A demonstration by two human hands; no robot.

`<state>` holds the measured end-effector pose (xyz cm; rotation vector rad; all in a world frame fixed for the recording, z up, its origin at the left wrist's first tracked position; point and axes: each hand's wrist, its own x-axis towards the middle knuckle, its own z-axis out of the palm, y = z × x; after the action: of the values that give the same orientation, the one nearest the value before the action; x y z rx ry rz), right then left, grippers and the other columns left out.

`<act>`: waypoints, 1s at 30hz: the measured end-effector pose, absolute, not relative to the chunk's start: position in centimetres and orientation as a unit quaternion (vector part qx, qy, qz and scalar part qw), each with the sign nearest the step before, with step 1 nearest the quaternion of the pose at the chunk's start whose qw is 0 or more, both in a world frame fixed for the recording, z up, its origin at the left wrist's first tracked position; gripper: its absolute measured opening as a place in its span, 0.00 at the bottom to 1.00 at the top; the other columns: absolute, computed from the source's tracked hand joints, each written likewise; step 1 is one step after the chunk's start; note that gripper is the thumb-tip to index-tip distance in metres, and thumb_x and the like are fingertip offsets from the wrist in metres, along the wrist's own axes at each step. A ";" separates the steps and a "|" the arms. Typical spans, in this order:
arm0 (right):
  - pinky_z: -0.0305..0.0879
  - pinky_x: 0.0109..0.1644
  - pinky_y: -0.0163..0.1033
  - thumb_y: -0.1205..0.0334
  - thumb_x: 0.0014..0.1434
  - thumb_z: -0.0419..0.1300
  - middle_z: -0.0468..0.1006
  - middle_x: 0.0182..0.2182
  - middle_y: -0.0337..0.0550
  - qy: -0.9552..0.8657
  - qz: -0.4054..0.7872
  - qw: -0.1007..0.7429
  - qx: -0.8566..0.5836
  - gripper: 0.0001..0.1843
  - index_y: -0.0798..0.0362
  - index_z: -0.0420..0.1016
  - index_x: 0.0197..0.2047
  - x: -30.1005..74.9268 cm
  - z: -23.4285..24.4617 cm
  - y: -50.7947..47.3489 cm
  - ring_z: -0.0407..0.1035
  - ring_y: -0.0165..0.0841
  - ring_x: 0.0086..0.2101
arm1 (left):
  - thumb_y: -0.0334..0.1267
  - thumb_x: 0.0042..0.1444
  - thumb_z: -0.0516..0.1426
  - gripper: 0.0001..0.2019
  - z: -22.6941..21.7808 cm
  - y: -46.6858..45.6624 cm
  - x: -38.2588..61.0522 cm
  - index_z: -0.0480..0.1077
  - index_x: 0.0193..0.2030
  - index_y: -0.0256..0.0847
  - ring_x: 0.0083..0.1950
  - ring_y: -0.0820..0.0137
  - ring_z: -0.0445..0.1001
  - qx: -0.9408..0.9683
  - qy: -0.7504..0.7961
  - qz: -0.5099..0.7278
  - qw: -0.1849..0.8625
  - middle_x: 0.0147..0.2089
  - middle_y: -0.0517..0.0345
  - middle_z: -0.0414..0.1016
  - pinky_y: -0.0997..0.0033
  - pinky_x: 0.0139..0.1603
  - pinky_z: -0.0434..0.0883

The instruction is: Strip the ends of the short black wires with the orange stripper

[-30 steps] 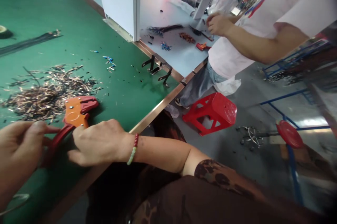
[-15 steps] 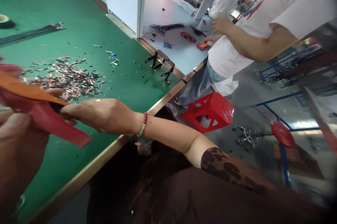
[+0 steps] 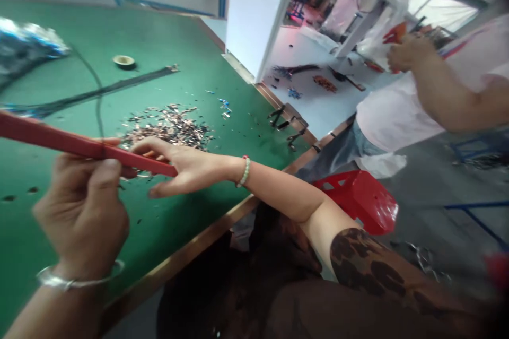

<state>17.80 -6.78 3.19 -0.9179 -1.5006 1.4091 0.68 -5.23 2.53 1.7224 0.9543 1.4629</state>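
Note:
My right hand (image 3: 189, 166) is around the end of a long red wire stripper (image 3: 43, 135), its handle lying against the palm and the thumb held loosely apart below. The tool runs leftward out of view, so its jaws are hidden. My left hand (image 3: 83, 211) is closed just under the tool, thumb and finger pinching a thin dark wire (image 3: 97, 108) that crosses the red tool and arches up to the left. A heap of short wire offcuts (image 3: 170, 127) lies on the green table (image 3: 207, 211) beyond my right hand.
Dark wires (image 3: 131, 84) lie bundled beside a tape roll (image 3: 124, 61); more bagged wires (image 3: 29, 47) sit at far left. A black clamp bracket (image 3: 288, 121) is at the table's edge. At right, a co-worker (image 3: 401, 111) holds an orange-red tool, near a red stool (image 3: 366, 201).
The view has shifted left. The wire stripper now appears edge-on, and the dark wire has come into view at my left hand. The co-worker's hand has risen with the orange-red tool.

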 end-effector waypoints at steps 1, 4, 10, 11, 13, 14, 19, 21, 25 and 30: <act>0.69 0.52 0.34 0.70 0.45 0.72 0.75 0.43 0.38 -0.585 0.581 0.425 -0.374 0.27 0.51 0.66 0.47 17.8 3.1 -6.6 0.71 0.32 0.47 | 0.39 0.60 0.58 0.08 2.4 -4.9 0.7 0.77 0.34 0.41 0.51 0.67 0.75 0.669 0.372 0.559 0.319 0.47 0.57 0.77 0.63 0.59 0.67; 0.72 0.44 0.34 0.68 0.47 0.69 0.76 0.38 0.38 -0.530 0.638 0.403 -0.388 0.24 0.51 0.65 0.45 18.0 2.2 -5.9 0.72 0.31 0.41 | 0.41 0.60 0.59 0.09 1.5 -3.8 0.5 0.76 0.31 0.41 0.48 0.71 0.74 0.708 0.378 0.522 0.289 0.45 0.58 0.76 0.69 0.54 0.69; 0.73 0.39 0.36 0.61 0.49 0.68 0.75 0.39 0.39 -0.475 0.686 0.421 -0.357 0.25 0.51 0.65 0.50 19.1 0.5 -5.8 0.72 0.31 0.36 | 0.38 0.62 0.57 0.10 0.8 -3.7 0.5 0.75 0.30 0.42 0.55 0.70 0.72 0.750 0.340 0.487 0.291 0.38 0.60 0.75 0.69 0.58 0.68; 0.72 0.40 0.36 0.60 0.50 0.68 0.74 0.40 0.39 -0.482 0.678 0.430 -0.350 0.25 0.51 0.67 0.50 19.3 0.5 -5.8 0.71 0.31 0.36 | 0.37 0.62 0.57 0.09 0.9 -3.8 0.5 0.75 0.31 0.42 0.57 0.69 0.71 0.760 0.334 0.486 0.274 0.37 0.59 0.76 0.67 0.59 0.67; 0.72 0.41 0.36 0.58 0.52 0.68 0.73 0.40 0.40 -0.486 0.663 0.463 -0.331 0.23 0.51 0.69 0.50 19.8 0.6 -5.8 0.70 0.30 0.37 | 0.36 0.62 0.57 0.08 1.3 -4.1 0.7 0.76 0.32 0.42 0.56 0.69 0.72 0.772 0.327 0.484 0.250 0.39 0.59 0.77 0.67 0.57 0.70; 0.71 0.42 0.36 0.57 0.53 0.68 0.73 0.40 0.40 -0.480 0.664 0.480 -0.315 0.22 0.51 0.70 0.50 20.0 0.8 -5.8 0.69 0.30 0.37 | 0.36 0.62 0.57 0.08 1.5 -4.2 0.8 0.76 0.33 0.42 0.51 0.70 0.74 0.771 0.334 0.481 0.249 0.38 0.59 0.77 0.69 0.52 0.72; 0.71 0.46 0.41 0.55 0.58 0.62 0.72 0.38 0.42 -0.446 0.712 0.492 -0.230 0.20 0.52 0.67 0.51 20.8 1.3 -5.9 0.70 0.32 0.37 | 0.41 0.64 0.55 0.10 2.0 -4.4 0.9 0.77 0.43 0.43 0.25 0.77 0.71 0.728 0.423 0.475 0.257 0.24 0.65 0.73 0.76 0.33 0.72; 0.71 0.45 0.42 0.54 0.58 0.61 0.72 0.37 0.41 -0.445 0.709 0.495 -0.234 0.18 0.52 0.67 0.50 21.0 1.2 -6.0 0.70 0.32 0.36 | 0.40 0.64 0.54 0.12 1.9 -4.3 0.9 0.77 0.47 0.42 0.24 0.78 0.70 0.710 0.428 0.504 0.243 0.24 0.65 0.72 0.76 0.32 0.71; 0.71 0.48 0.44 0.58 0.53 0.63 0.73 0.36 0.41 -0.452 0.697 0.498 -0.250 0.21 0.52 0.66 0.50 21.1 1.0 -5.9 0.71 0.34 0.36 | 0.37 0.63 0.55 0.12 1.6 -4.1 0.9 0.76 0.49 0.38 0.25 0.77 0.71 0.677 0.417 0.551 0.253 0.23 0.64 0.71 0.75 0.31 0.71; 0.69 0.55 0.45 0.66 0.49 0.64 0.74 0.40 0.42 -0.452 0.690 0.506 -0.255 0.26 0.52 0.67 0.52 21.1 1.1 -5.8 0.71 0.34 0.42 | 0.37 0.62 0.56 0.11 1.6 -4.0 0.9 0.76 0.47 0.37 0.23 0.78 0.69 0.653 0.411 0.558 0.306 0.21 0.66 0.68 0.76 0.29 0.69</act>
<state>21.08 -5.77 1.05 -0.6151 -1.0893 1.6634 0.88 -3.97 1.56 1.7286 1.0864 1.4762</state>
